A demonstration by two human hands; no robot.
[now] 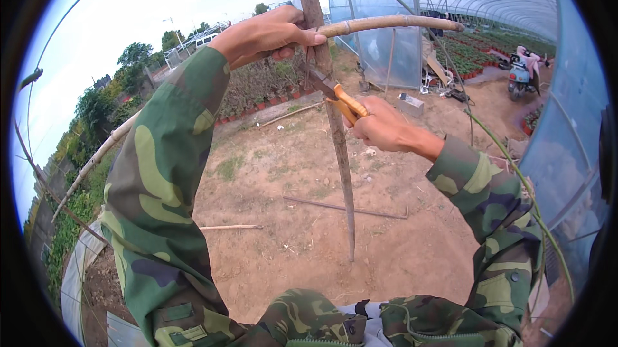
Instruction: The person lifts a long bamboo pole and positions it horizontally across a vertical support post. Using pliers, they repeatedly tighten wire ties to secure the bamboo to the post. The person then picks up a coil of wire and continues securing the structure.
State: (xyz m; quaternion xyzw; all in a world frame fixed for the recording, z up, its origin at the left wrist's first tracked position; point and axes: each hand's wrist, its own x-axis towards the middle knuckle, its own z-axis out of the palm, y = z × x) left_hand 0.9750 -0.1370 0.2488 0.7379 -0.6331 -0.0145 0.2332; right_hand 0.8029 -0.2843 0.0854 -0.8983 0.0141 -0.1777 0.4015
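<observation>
The person wore a camouflage jacket [302, 311] patterned in green, brown and near-black, its long sleeves [158, 160] ending in plain cuffs. A dark round snap [514, 277] dotted the right sleeve; zipper teeth [450, 337] edged the front opening, over a pale grey garment [375, 332].

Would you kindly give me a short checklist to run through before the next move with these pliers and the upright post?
1. Left hand holding the horizontal pole where it crosses the upright post: ok.
2. Right hand gripping the orange-handled pliers: ok.
3. Jaws at the post, just below the crossing: ok.
4. Jaws biting on something: cannot tell; too small to make out.
5. Ground around the post free of rods: not ok; a thin rod lies beyond its foot.
</observation>
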